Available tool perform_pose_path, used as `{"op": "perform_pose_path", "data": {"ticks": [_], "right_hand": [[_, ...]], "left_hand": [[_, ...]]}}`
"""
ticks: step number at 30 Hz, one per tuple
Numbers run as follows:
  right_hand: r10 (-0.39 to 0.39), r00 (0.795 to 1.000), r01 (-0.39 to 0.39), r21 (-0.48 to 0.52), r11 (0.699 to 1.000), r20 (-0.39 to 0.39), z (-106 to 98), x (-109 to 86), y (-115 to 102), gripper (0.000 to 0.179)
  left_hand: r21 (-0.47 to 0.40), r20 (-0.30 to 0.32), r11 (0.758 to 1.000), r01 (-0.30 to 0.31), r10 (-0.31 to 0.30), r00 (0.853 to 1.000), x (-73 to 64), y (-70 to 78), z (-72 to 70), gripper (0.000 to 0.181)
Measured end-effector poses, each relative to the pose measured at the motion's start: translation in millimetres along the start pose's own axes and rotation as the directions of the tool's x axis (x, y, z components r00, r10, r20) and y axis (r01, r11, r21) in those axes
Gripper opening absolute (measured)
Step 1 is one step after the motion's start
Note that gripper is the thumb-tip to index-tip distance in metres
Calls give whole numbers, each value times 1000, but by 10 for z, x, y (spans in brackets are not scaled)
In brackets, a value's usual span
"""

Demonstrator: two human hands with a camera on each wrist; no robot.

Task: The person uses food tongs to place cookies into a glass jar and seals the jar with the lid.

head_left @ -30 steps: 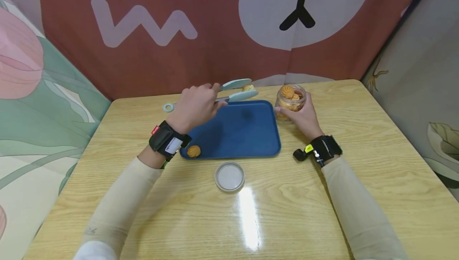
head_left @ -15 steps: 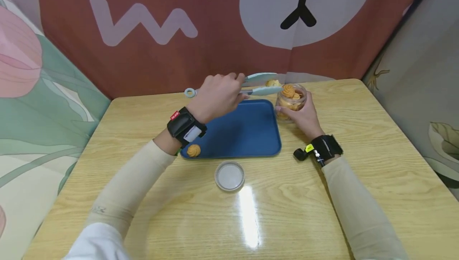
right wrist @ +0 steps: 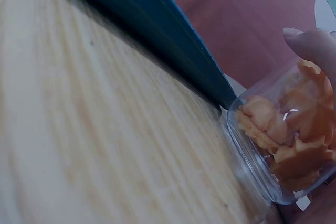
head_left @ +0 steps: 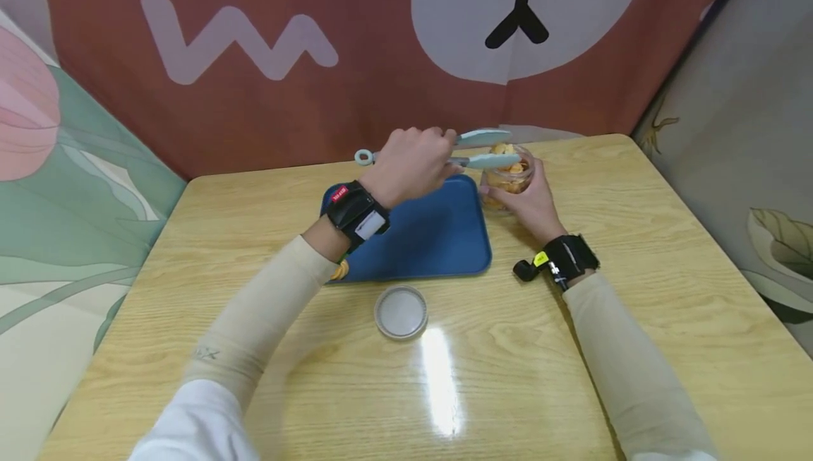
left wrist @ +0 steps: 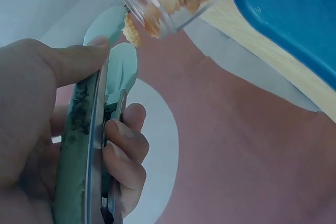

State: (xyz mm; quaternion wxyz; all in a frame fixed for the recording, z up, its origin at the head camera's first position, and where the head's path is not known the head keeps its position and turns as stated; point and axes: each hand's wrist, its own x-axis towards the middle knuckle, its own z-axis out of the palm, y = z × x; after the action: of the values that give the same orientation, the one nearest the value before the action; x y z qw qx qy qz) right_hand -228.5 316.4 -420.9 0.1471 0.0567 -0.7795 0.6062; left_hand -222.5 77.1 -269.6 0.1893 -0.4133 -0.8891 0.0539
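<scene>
My left hand (head_left: 413, 164) grips a pair of tongs (head_left: 492, 160) with pale blue-green tips, held over the mouth of a clear jar (head_left: 485, 182). In the left wrist view a pale piece of cookie (left wrist: 131, 31) is at the tong tips, close to the jar's rim; whether both tips touch it I cannot tell. Fingers and thumb of my right hand (head_left: 536, 203) curl round the jar, which stands at the tray's right end. Several swirled golden cookies (right wrist: 302, 156) fill the jar, seen through its wall in the right wrist view.
A blue tray (head_left: 419, 235) lies on the wooden table (head_left: 508, 348). One cookie (head_left: 341, 270) sits in its front left corner, partly hidden by my left wrist. In front of the tray lies a round lid (head_left: 401, 313). A printed cloth wall (head_left: 381, 108) rises behind the table.
My left hand has moved right with the tongs and the cookie, from above the tray to the jar's mouth. My right hand still holds the jar in place.
</scene>
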Motion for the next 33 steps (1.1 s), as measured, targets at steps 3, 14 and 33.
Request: {"op": "perform_pose_path", "data": {"ticks": [3,14,33], "right_hand": [[-5,1000,5,0,1000,-4,1,42,74,91],[-35,999,34,45,998,10,53,-27,-178,87],[5,1000,-5,-64,998,-10,-10,23,68,90]], "left_hand": [[3,11,1000,-3,3,1000,41,32,4,43],[-8,96,1000,21,-20,995,97,84,-42,63],[-24,24,997,79,-78,997,-37,20,-37,50]]}}
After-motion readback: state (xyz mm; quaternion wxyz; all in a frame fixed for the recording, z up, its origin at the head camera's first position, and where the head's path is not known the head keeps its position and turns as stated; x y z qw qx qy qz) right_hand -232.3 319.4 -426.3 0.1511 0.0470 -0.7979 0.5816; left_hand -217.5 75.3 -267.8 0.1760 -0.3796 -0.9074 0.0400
